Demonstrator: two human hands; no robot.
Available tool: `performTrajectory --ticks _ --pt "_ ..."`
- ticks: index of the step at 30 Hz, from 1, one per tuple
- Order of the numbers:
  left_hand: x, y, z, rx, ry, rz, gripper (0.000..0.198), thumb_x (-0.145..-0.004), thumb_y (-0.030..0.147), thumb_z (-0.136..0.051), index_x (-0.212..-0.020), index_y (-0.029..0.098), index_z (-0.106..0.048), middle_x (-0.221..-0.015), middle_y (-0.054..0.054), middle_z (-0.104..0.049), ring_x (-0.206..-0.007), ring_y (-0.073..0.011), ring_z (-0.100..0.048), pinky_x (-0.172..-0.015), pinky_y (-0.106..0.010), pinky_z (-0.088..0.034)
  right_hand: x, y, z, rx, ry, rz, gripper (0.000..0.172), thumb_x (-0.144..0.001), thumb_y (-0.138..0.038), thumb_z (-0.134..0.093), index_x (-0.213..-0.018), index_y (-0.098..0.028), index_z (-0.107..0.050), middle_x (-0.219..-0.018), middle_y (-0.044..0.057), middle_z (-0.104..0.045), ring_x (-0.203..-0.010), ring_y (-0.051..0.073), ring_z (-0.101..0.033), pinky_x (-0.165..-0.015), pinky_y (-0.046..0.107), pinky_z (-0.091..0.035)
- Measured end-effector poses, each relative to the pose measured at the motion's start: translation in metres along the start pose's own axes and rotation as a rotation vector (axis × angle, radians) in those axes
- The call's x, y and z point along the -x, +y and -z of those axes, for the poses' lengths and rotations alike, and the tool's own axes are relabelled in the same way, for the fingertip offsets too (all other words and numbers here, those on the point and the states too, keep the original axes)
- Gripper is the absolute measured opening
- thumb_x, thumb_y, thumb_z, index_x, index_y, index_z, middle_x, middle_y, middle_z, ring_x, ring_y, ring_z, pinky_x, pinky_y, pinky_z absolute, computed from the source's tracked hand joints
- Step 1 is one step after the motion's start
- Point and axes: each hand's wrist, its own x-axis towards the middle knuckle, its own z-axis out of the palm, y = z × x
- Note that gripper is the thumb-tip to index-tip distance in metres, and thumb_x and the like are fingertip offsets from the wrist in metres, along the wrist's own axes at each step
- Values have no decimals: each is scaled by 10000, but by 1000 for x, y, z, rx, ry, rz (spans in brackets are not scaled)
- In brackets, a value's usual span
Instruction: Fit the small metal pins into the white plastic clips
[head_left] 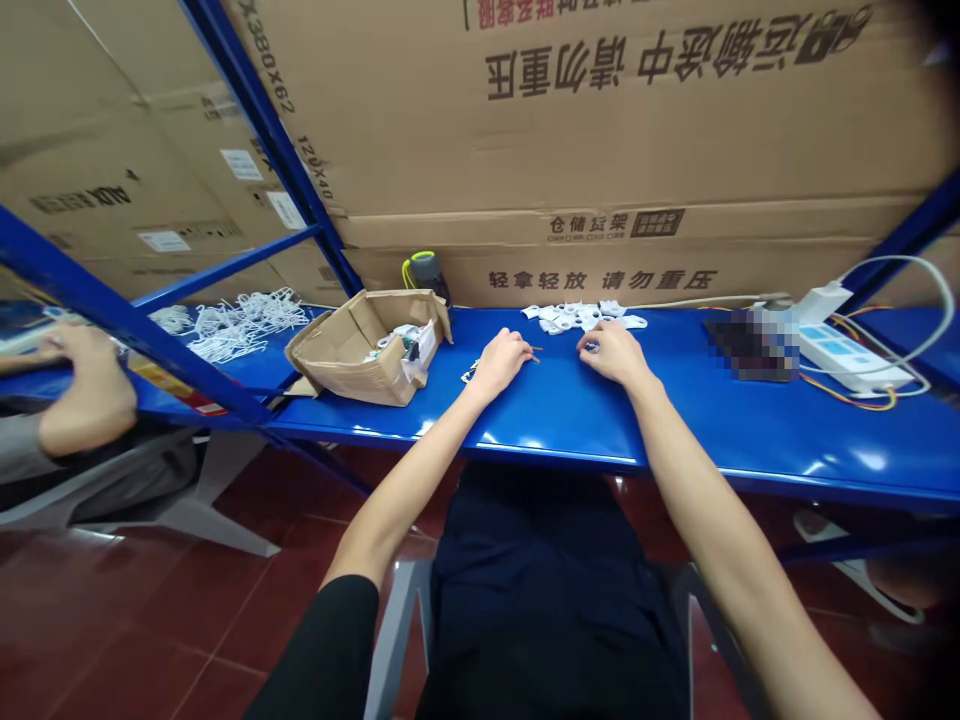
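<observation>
My left hand [504, 362] is over the blue shelf top, its fingers pinched together. Thin brownish strips [535, 349] stick out from its fingertips. Beside that wrist lie small pale pieces [470, 371], partly hidden by the hand. My right hand [615, 352] is to the right, fingers curled, thumb and forefinger close together. A small whitish bit shows between them, too small to name. Just behind the hands lies a loose pile of white plastic parts [574, 318], several with round holes.
An open cardboard box [352, 362] with small parts stands left, a dark flask-like object [426, 268] behind it. At right are a power strip [855, 360], cables and a blurred dark object [750, 345]. White cables [244, 322] and another person's arm [90, 395] lie beyond the blue post.
</observation>
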Motion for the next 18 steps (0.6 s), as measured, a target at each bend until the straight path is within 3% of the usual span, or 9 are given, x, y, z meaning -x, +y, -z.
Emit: performTrajectory --ticks 5,9,15,18 --pt "-11 6 -5 -69 -4 24 298 -1088 288 -569 -1156 174 -836 -1124 -137 -742 -1097 -287 -622 -992 -405 -493 3 -2 2 53 19 -146 205 -915 -251 -642 -940 -182 -834 -1100 214 -714 -1149 415 -622 -926 500 -534" --pt "-10 6 7 -83 21 97 286 -1064 309 -624 -1205 165 -828 -1168 -143 -766 -1125 -303 -635 -1005 -410 -496 4 -3 6 64 28 -215 249 -957 -308 -633 -945 -158 -831 -1128 237 -714 -1183 417 -612 -963 502 -515" --pt "27 -33 49 -42 193 319 286 -1067 290 -586 -1141 207 -850 -1194 -88 -801 -1113 -290 -664 -1047 -413 -495 3 -16 8 112 69 -209 346 -998 -280 -517 -1030 -145 -834 -1140 211 -731 -1170 369 -610 -953 446 -486" --pt "46 -48 58 -6 103 333 252 -1034 290 -629 -1070 218 -868 -1143 -79 -818 -1092 -286 -688 -1027 -396 -510 1 -29 4 111 81 -149 375 -1017 -271 -481 -1045 -141 -831 -1098 195 -737 -1120 345 -618 -938 419 -478"
